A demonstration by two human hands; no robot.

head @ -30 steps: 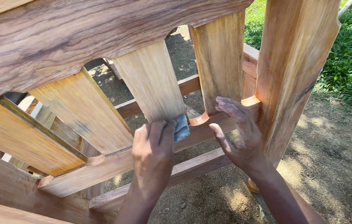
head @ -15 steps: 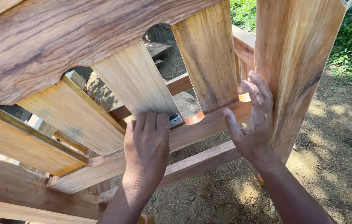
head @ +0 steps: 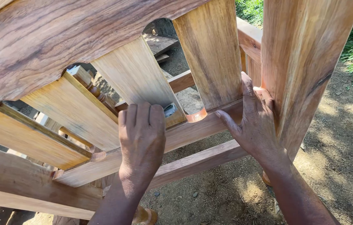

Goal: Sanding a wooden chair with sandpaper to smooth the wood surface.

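Four pale-grained slats [head: 135, 75], unfinished

No packages, labels, signs or screens appear in the head view.
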